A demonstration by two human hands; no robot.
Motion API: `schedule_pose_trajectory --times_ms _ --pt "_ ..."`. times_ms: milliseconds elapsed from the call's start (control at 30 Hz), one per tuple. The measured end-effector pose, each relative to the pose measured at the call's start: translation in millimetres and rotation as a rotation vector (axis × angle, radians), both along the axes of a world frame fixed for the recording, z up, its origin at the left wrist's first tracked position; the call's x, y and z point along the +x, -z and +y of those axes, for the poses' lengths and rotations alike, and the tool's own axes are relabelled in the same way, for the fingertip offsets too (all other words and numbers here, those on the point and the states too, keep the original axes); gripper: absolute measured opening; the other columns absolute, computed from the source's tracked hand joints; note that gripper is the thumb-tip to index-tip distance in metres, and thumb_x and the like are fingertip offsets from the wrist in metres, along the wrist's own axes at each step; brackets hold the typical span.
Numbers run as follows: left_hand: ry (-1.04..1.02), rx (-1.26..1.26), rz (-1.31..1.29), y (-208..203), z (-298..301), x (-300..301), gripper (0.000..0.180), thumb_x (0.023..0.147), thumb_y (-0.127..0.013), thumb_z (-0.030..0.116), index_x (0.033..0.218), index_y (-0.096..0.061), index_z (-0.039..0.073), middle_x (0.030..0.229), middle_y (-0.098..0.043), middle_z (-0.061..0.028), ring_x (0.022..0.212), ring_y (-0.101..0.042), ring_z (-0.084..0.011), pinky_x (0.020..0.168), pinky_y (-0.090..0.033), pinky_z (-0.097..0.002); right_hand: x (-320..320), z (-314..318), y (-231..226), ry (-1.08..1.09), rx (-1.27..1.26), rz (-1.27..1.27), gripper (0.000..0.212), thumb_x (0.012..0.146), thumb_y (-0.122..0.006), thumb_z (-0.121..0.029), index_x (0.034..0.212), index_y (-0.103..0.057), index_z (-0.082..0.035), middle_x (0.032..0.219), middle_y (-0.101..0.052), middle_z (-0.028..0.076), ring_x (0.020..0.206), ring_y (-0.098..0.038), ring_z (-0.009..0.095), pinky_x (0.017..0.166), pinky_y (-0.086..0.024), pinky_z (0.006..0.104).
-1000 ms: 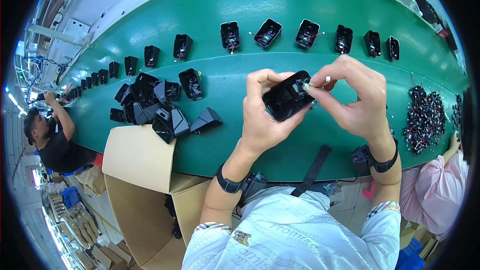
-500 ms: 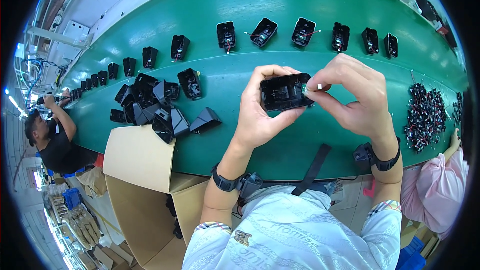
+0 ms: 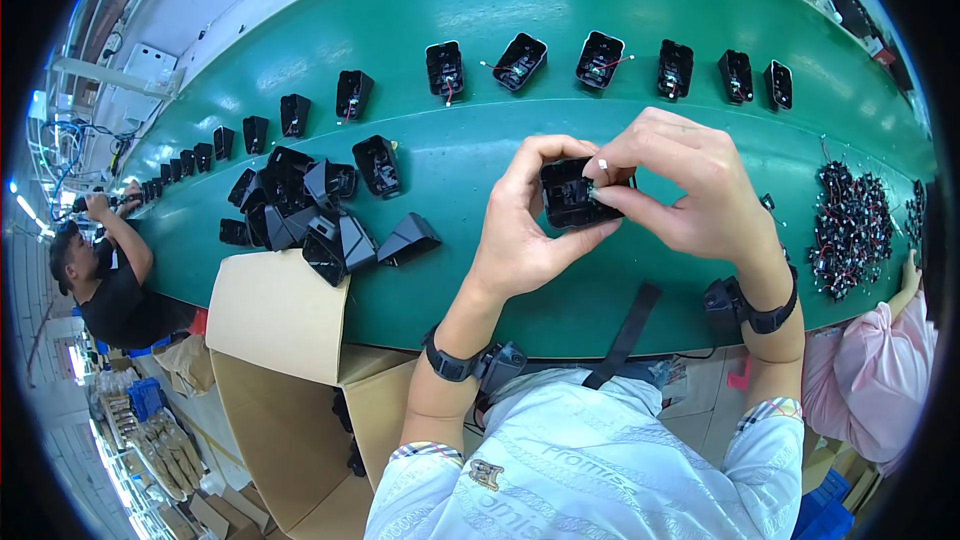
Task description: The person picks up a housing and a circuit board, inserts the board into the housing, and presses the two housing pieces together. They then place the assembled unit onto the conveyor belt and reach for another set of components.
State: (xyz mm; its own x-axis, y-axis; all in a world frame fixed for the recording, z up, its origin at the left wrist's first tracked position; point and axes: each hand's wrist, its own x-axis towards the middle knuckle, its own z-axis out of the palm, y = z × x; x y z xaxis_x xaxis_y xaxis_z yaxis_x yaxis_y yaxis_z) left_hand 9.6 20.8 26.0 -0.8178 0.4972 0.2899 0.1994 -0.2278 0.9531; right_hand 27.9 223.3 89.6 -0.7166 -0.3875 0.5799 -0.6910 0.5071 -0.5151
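Observation:
My left hand (image 3: 515,235) is wrapped round a black plastic housing (image 3: 568,202) and holds it above the green table, its open side facing up. Over the right end of the housing, my right hand (image 3: 700,185) pinches a small green circuit board (image 3: 592,190) with finger and thumb. A white connector (image 3: 602,166) shows at those fingertips; the rest of the board is mostly hidden by the fingers and the housing wall. On the table to the left, a pile of black housings (image 3: 290,190) lies near another housing (image 3: 377,166) standing alone.
Several housings with wired boards stand in a curved row, including one housing (image 3: 520,62), on the green table (image 3: 480,310). Wired boards (image 3: 850,230) are heaped at right. An open cardboard box (image 3: 280,315) sits near left. One co-worker (image 3: 110,280) is far left, another (image 3: 880,370) at right.
The housing has turned in my left hand and shows a shorter outline. My right hand has moved slightly left, bringing the small board over the inside of the housing.

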Motion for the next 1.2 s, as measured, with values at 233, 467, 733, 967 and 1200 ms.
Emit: schedule_pose_trajectory --times_ms 233,467,733,967,1200 --pt "-0.008 -0.012 -0.013 -1.9 -0.6 -0.6 0.063 0.075 -0.088 0.001 0.128 -0.055 0.003 0.119 -0.064 -0.0083 0.112 -0.064 -0.0154 0.098 -0.053 -0.0321 0.1 3.3 -11.6 -0.016 -0.006 0.074 0.024 0.071 -0.084 0.004 0.091 -0.075 -0.005 0.086 -0.075 0.006 0.078 -0.07 0.023 0.07 -0.055 0.033" --pt "-0.001 0.053 -0.012 -2.0 0.0 -0.1 0.062 0.075 -0.088 0.0 0.127 -0.054 0.002 0.119 -0.065 -0.0079 0.111 -0.065 -0.0147 0.096 -0.054 -0.0318 3.5 5.3 -15.9 0.022 0.067 0.151 0.024 0.07 -0.085 0.004 0.09 -0.075 -0.005 0.078 -0.07 0.005 0.071 -0.066 0.022 0.062 -0.052 0.0317" --pt "-0.003 0.131 -0.131 -0.9 -1.0 -1.1 0.061 0.075 -0.088 0.001 0.125 -0.054 0.002 0.118 -0.066 -0.0085 0.109 -0.066 -0.014 0.093 -0.057 -0.0301 5.3 -1.9 -13.3 0.071 0.037 0.11 0.022 0.071 -0.086 0.001 0.089 -0.075 -0.006 0.075 -0.069 0.004 0.066 -0.063 0.018 0.058 -0.048 0.0295" --pt "-0.015 0.103 -0.164 -0.4 -1.4 -0.1 0.061 0.075 -0.089 0.002 0.125 -0.054 0.002 0.117 -0.065 -0.0079 0.109 -0.066 -0.0141 0.093 -0.057 -0.0299 -0.1 1.4 -4.7 0.067 -0.157 -0.138 0.016 0.076 -0.083 0.0 0.089 -0.074 -0.004 0.08 -0.073 0.005 0.068 -0.065 0.016 0.061 -0.05 0.0278" --pt "-0.017 0.115 -0.13 -1.8 -0.5 -0.6 0.062 0.076 -0.089 0.003 0.126 -0.054 0.002 0.117 -0.065 -0.0075 0.108 -0.066 -0.0136 0.094 -0.056 -0.0299 0.9 2.0 -2.1 0.08 -0.171 -0.288 0.014 0.078 -0.082 -0.003 0.091 -0.074 -0.003 0.086 -0.073 0.005 0.072 -0.067 0.016 0.067 -0.052 0.0279"
